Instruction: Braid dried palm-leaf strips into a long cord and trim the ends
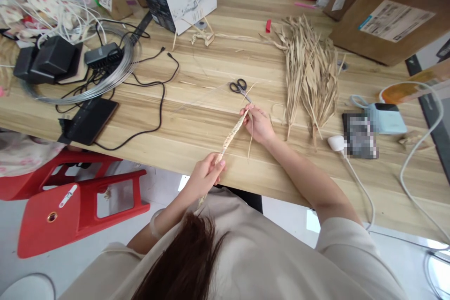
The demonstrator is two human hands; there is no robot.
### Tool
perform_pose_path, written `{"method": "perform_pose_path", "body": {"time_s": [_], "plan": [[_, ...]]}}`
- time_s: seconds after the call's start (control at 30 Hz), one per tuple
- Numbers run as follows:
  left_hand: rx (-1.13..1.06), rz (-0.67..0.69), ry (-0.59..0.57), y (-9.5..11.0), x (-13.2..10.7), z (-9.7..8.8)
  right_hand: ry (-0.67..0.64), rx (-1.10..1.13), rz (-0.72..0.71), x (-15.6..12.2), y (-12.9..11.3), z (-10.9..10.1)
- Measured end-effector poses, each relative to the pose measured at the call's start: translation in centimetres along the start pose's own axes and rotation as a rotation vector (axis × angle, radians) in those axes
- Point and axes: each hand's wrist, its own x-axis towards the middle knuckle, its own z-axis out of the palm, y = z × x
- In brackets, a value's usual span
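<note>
A pale braided strand of dried plant fibre (232,134) runs slantwise between my two hands. My left hand (208,174) is closed around its lower part, near the table's front edge, and the strand's tail hangs below toward my lap. At the upper end, my right hand (258,123) pinches the strand between thumb and fingers. A thin loose strip (250,143) dangles from the right fingers. Just beyond that hand lie black-handled scissors (239,86), their blades partly hidden by it. Bundles of dried leaves (309,75) rest to the right.
On the left are a coil of wire (121,72), black adapters (56,58), a phone (92,122) and cables. A white printed box (195,0) stands behind. To the right are a cardboard box (390,18) and a light blue power bank (388,118). Red stools (52,220) stand below.
</note>
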Motion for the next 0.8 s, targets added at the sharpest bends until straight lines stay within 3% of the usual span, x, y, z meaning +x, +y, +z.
{"method": "perform_pose_path", "body": {"time_s": [0.17, 0.53, 0.8], "plan": [[0.205, 0.137, 0.124, -1.2, -1.8, 0.3, 0.021, 0.017, -0.003, 0.2, -0.2, 0.0], [-0.063, 0.097, 0.065, -2.3, -1.3, 1.8, -0.096, 0.093, -0.01, -0.6, 0.2, 0.6], [-0.081, 0.085, 0.076, -2.4, -1.4, 1.8, -0.096, 0.064, 0.041, -1.3, 0.4, 1.4]]}}
